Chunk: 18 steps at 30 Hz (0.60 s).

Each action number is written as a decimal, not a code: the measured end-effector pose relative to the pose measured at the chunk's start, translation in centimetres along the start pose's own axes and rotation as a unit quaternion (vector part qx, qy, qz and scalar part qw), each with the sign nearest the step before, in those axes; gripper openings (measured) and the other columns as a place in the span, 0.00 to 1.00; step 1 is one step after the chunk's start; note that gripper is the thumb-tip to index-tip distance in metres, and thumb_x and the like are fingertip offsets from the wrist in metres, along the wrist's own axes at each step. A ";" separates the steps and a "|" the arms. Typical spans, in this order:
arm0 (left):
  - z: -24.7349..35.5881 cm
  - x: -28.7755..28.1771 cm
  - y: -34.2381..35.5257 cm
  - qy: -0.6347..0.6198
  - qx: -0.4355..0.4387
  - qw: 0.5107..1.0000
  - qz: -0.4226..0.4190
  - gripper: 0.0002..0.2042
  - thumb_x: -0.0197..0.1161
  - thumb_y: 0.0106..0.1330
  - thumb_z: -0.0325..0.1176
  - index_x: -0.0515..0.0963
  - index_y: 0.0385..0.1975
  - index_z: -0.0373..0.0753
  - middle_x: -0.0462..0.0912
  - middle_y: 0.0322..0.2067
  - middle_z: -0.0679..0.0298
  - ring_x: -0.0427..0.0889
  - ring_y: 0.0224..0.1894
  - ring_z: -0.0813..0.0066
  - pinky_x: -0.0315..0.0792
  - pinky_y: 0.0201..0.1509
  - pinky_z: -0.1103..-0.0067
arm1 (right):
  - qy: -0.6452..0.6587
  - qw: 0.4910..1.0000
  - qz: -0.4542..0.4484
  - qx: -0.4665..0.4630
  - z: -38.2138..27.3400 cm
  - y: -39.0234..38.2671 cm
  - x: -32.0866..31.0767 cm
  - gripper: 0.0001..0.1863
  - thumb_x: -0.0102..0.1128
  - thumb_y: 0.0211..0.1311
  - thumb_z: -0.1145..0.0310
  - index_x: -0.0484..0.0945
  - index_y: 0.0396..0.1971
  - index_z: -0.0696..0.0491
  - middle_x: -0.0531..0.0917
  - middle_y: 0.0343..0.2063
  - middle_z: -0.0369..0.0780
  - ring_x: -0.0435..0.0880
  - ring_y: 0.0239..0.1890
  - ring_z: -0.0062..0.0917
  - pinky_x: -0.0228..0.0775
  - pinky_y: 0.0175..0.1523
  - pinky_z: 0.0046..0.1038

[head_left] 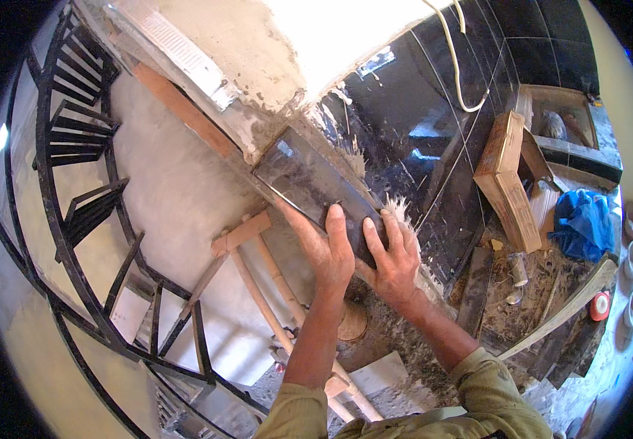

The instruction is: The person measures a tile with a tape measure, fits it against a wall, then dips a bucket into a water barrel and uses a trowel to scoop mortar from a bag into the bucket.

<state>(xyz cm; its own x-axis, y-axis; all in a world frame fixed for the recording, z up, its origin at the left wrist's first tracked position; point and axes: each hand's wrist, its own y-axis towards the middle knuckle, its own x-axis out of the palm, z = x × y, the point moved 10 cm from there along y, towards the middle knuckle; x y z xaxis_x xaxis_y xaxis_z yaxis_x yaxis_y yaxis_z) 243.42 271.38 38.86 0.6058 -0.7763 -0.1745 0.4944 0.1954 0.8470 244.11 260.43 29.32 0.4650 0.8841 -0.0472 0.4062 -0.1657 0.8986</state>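
Note:
A narrow, glossy black tile [309, 172] lies slantwise along the top of a wall edge, with grey smears on its face. My left hand [323, 245] grips its near left edge, one digit on top and the others along the side, partly hidden. My right hand [393, 256] holds the near right corner, its fingertips on the upper face and the thumb at the near end. Rough pale mortar [400, 212] shows beside the right fingers. Past the tile's far end, the ledge continues as bare cement [254, 121].
Left of the ledge is a drop with a black metal stair railing [57, 197] and wooden poles [261, 293]. Black tiling [411, 110] covers the surface to the right. Beyond are a cardboard box [506, 183], blue plastic bag [585, 223], loose boards [477, 289] and a pale cable [454, 66].

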 end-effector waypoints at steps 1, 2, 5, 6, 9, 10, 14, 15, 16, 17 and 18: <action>-0.2 0.1 0.0 0.013 -0.007 1.000 -0.003 0.37 0.50 0.70 0.37 0.36 0.69 0.28 0.45 0.68 0.42 0.50 0.70 0.53 0.47 0.71 0.67 | -0.004 1.000 -0.001 0.007 0.2 0.0 -0.1 0.37 0.71 0.45 0.57 0.71 0.59 0.50 0.67 0.59 0.52 0.71 0.54 0.47 0.66 0.55 0.45; -0.9 -0.3 0.1 0.014 -0.009 1.000 -0.001 0.37 0.50 0.70 0.37 0.36 0.69 0.28 0.45 0.68 0.42 0.50 0.70 0.53 0.47 0.71 0.67 | -0.007 1.000 -0.007 0.011 0.2 -0.2 0.3 0.37 0.71 0.45 0.57 0.71 0.58 0.49 0.67 0.59 0.52 0.71 0.54 0.47 0.66 0.55 0.45; -1.4 -0.4 0.5 0.127 0.030 0.991 -0.025 0.37 0.49 0.70 0.37 0.34 0.69 0.28 0.44 0.68 0.41 0.49 0.70 0.53 0.46 0.71 0.68 | -0.012 1.000 0.004 0.023 0.1 -0.5 0.8 0.36 0.71 0.45 0.58 0.71 0.58 0.49 0.67 0.59 0.51 0.71 0.54 0.46 0.64 0.56 0.45; -0.9 -0.4 0.6 0.157 0.050 0.986 -0.019 0.37 0.49 0.70 0.36 0.34 0.69 0.28 0.44 0.68 0.41 0.48 0.70 0.53 0.45 0.72 0.68 | -0.020 0.999 0.012 0.028 0.0 -0.4 0.7 0.36 0.71 0.44 0.58 0.72 0.58 0.49 0.67 0.59 0.51 0.71 0.53 0.45 0.64 0.55 0.44; -0.7 0.2 1.0 0.150 0.053 0.987 -0.019 0.39 0.50 0.69 0.36 0.32 0.68 0.26 0.37 0.69 0.39 0.41 0.71 0.48 0.40 0.73 0.65 | -0.055 0.998 0.004 0.039 0.0 0.0 0.3 0.36 0.70 0.44 0.57 0.72 0.57 0.48 0.67 0.59 0.50 0.70 0.54 0.43 0.63 0.54 0.43; -1.0 0.5 1.1 0.112 0.039 0.993 -0.026 0.40 0.51 0.68 0.36 0.31 0.67 0.23 0.31 0.69 0.36 0.33 0.72 0.44 0.35 0.73 0.62 | -0.056 0.998 0.001 0.038 0.1 -0.1 0.4 0.36 0.70 0.44 0.57 0.72 0.57 0.48 0.67 0.59 0.50 0.70 0.54 0.43 0.63 0.54 0.43; -1.0 0.6 1.3 0.135 0.072 0.988 -0.015 0.40 0.50 0.69 0.37 0.30 0.67 0.23 0.30 0.69 0.36 0.34 0.72 0.44 0.35 0.73 0.61 | -0.085 0.996 0.006 0.037 0.2 0.1 0.8 0.35 0.69 0.44 0.55 0.73 0.57 0.46 0.67 0.60 0.49 0.69 0.55 0.42 0.62 0.52 0.43; -1.0 0.7 1.4 0.118 0.073 0.990 -0.017 0.40 0.50 0.69 0.37 0.29 0.67 0.24 0.30 0.69 0.36 0.34 0.72 0.45 0.35 0.73 0.61 | -0.076 0.996 0.008 0.037 0.4 0.0 0.9 0.35 0.69 0.43 0.55 0.73 0.57 0.45 0.67 0.60 0.49 0.68 0.56 0.42 0.62 0.53 0.44; -1.2 0.7 1.5 0.101 0.073 0.992 -0.020 0.40 0.49 0.70 0.38 0.28 0.67 0.24 0.30 0.69 0.37 0.35 0.72 0.45 0.35 0.73 0.61 | -0.079 0.996 0.006 0.040 0.7 0.1 0.9 0.35 0.69 0.43 0.55 0.73 0.57 0.45 0.67 0.60 0.49 0.68 0.56 0.42 0.62 0.53 0.44; -1.5 0.7 1.6 0.101 0.067 0.992 -0.027 0.40 0.49 0.70 0.38 0.28 0.67 0.24 0.30 0.69 0.37 0.35 0.72 0.45 0.35 0.73 0.61 | -0.063 0.997 -0.005 0.036 0.6 0.2 0.7 0.36 0.69 0.42 0.54 0.73 0.57 0.45 0.67 0.60 0.49 0.68 0.56 0.42 0.62 0.53 0.44; -1.9 0.4 1.6 0.109 0.064 0.992 -0.021 0.40 0.49 0.70 0.38 0.28 0.67 0.24 0.31 0.69 0.37 0.35 0.72 0.46 0.35 0.73 0.62 | -0.048 0.998 -0.016 0.032 0.6 0.4 0.7 0.37 0.70 0.41 0.54 0.73 0.57 0.45 0.66 0.60 0.48 0.68 0.56 0.42 0.61 0.53 0.44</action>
<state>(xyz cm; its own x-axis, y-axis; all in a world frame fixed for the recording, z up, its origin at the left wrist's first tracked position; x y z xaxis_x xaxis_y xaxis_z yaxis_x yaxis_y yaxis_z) 245.63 272.49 39.23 0.7137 -0.6312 -0.3037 0.4469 0.0766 0.8913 245.09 260.74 29.35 0.5225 0.8441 -0.1199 0.4706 -0.1683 0.8661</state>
